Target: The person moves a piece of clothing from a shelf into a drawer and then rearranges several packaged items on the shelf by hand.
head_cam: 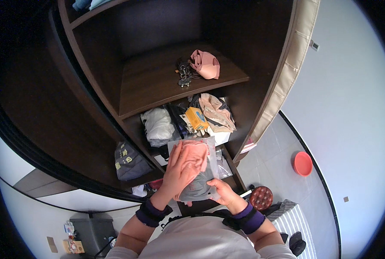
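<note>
My left hand (177, 168) lies spread over a folded pink cloth (195, 155), fingers pressed along its left side. Beneath the cloth is a frosted plastic bag (213, 162) with red print and something dark grey in its lower part. My right hand (224, 191) grips the bag's lower right edge, thumb on top. Both hands are above an open drawer (236, 174) at the bottom of a dark wood wardrobe. A clear plastic packet (223, 165) shows in the drawer; the bag hides much of the rest.
A shelf (147, 94) holds a rolled pink item (206, 64) and a dark tangled item (185, 73). Below are a white bundle (158, 124), a yellow box (197, 118) and crumpled clothing (216, 111). A round tufted stool (261, 198) and red basin (303, 163) stand right.
</note>
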